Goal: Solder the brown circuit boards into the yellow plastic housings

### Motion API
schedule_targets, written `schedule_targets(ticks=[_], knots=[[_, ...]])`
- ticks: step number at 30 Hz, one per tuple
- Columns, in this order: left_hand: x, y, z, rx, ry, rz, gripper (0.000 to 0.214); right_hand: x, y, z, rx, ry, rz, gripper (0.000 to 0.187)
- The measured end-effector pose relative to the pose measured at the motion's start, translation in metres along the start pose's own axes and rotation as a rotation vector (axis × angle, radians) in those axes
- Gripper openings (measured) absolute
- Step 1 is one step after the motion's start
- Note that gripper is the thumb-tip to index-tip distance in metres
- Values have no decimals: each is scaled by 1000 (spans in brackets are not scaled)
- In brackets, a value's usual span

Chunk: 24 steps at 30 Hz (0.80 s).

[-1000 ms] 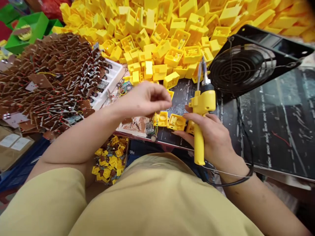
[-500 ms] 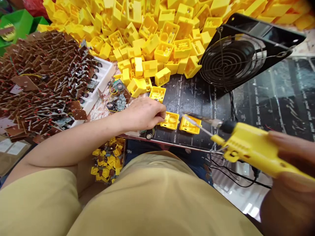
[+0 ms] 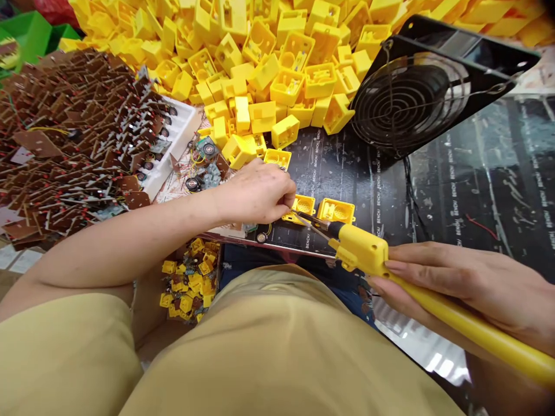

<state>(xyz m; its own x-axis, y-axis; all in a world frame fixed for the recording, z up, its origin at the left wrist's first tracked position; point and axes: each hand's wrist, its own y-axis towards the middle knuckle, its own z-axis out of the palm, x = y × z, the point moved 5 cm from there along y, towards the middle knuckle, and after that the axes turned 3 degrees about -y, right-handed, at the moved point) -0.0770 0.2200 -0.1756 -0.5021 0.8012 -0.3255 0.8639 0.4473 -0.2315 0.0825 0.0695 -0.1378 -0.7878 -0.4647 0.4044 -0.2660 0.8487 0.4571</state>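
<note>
My left hand [image 3: 263, 193] is closed in a pinch at the left side of a small open yellow plastic case [image 3: 304, 204] on the black bench top. Whatever its fingertips grip is hidden. In my right hand [image 3: 468, 277] is a yellow soldering iron [image 3: 364, 247] with a thin feed tube along its tip. The iron's tip reaches into that same case, close to my left fingertips. Just right of it lies a second open case [image 3: 337, 211]; a third case [image 3: 277, 157] sits behind my left hand, partly covered by it.
A heap of yellow cases [image 3: 260, 75] fills the back. To the right stands a black fan [image 3: 403, 104] with a wire guard. Brown circuit boards [image 3: 78, 133] pile up at left, near loose speakers [image 3: 208, 149]. Below the bench edge are more yellow parts [image 3: 193, 283].
My right hand has brought the soldering iron leftward, from over the right-hand case to the case at my left fingertips. My left hand has stayed nearly in place.
</note>
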Motion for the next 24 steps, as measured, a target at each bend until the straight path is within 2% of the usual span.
schedule_targets(ticks=[3, 6, 8, 11, 12, 14, 19, 24], knots=[[-3, 3, -2, 11, 16, 2, 15, 8, 11, 0, 48, 4, -202, 12], [-5, 7, -4, 28, 30, -8, 14, 9, 13, -6, 61, 1, -272, 18], [-5, 9, -4, 38, 33, -14, 13, 4, 8, -12, 79, 4, -230, 21], [-4, 11, -4, 57, 23, -18, 11, -11, -2, -21, 82, -44, -38, 13], [-3, 11, -3, 64, 14, -20, 11, -14, -5, -21, 91, -46, -17, 11], [-2, 12, -3, 80, -2, -28, 11, -17, -8, -21, 87, -34, -14, 14], [-2, 12, -5, 107, 34, -41, 12, -13, -4, -16, -18, -30, 8, 18], [-2, 11, -5, 120, 50, -26, 14, -5, 6, -7, -22, 8, -91, 14]])
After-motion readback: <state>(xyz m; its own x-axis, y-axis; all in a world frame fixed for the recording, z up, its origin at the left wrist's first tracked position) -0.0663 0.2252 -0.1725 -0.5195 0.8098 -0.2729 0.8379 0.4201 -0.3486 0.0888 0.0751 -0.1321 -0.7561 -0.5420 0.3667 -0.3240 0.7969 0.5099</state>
